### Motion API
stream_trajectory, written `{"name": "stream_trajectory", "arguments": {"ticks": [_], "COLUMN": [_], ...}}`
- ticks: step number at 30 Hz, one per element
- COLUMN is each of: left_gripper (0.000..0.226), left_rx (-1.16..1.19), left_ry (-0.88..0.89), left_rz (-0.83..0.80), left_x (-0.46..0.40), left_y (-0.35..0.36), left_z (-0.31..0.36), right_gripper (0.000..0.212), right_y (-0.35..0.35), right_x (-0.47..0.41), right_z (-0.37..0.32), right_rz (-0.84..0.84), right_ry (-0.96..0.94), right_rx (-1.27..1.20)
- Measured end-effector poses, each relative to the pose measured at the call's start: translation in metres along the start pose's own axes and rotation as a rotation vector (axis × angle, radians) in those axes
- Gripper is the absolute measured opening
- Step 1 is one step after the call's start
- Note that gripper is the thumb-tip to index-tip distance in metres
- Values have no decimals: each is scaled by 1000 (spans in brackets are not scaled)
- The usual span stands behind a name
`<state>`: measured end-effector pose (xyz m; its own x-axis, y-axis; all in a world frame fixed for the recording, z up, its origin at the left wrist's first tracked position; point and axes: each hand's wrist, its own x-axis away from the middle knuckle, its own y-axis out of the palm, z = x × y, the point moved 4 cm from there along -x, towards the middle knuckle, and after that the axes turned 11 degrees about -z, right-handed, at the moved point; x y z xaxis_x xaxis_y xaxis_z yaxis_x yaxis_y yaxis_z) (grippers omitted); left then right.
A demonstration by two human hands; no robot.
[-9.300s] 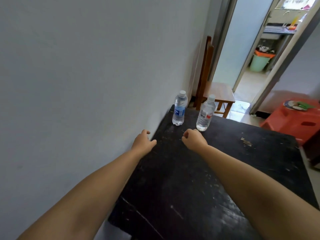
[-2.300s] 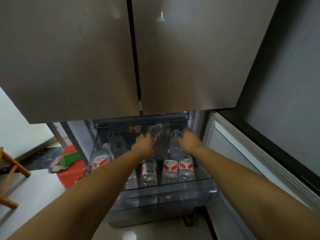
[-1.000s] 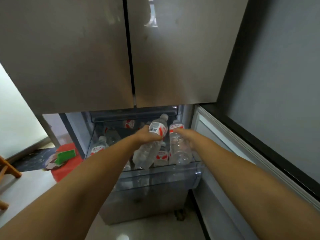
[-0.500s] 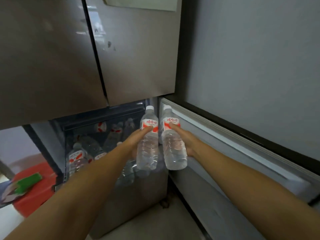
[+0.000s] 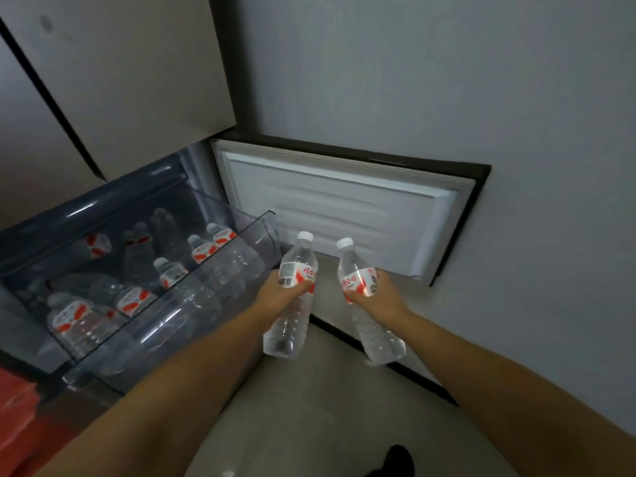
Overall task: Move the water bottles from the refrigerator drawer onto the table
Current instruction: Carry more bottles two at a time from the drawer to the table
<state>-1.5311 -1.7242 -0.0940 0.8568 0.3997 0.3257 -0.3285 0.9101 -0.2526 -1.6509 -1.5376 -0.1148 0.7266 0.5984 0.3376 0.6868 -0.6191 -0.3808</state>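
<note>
My left hand (image 5: pixel 280 294) grips a clear water bottle (image 5: pixel 292 321) with a red and white label, cap up, just right of the drawer. My right hand (image 5: pixel 378 297) grips a second water bottle (image 5: pixel 373 333) of the same kind beside it. Both bottles hang over the floor, clear of the drawer. The pulled-out refrigerator drawer (image 5: pixel 213 287) at the left has transparent walls and holds several more bottles (image 5: pixel 134 299) lying and leaning inside. The table is out of view.
The open lower refrigerator door (image 5: pixel 344 208) shows its white inner panel against a grey wall (image 5: pixel 447 80). Closed upper doors (image 5: pixel 120 80) are above the drawer. A red stool (image 5: pixel 17 418) sits at the lower left. Pale floor (image 5: pixel 309 407) lies below my arms.
Both hands have drawn the two bottles out of the drawer and to the right. My view has turned right and down, so the open door and the floor show now.
</note>
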Motion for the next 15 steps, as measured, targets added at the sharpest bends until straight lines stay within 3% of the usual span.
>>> {"name": "stream_trajectory", "arguments": {"ticks": [3,6,9,15], "left_gripper": [49,35,58,62], "left_rx": [-129,-215,-309,-411], "left_ry": [28,53,73,165], "left_rz": [-117,-210,-272,-447], "left_x": [-2,-2,-6,25], "left_y": [46,97,156,319], "left_z": [4,11,19,57], "right_gripper": [74,70,68,63], "right_y": [-34,-71,-112,-200], "right_x": [31,73,116,238], "right_z": [37,65,97,174], "right_rz": [140,264,369,607], "right_ry": [68,137,192,330], "right_rx": [-7,24,57,7]}}
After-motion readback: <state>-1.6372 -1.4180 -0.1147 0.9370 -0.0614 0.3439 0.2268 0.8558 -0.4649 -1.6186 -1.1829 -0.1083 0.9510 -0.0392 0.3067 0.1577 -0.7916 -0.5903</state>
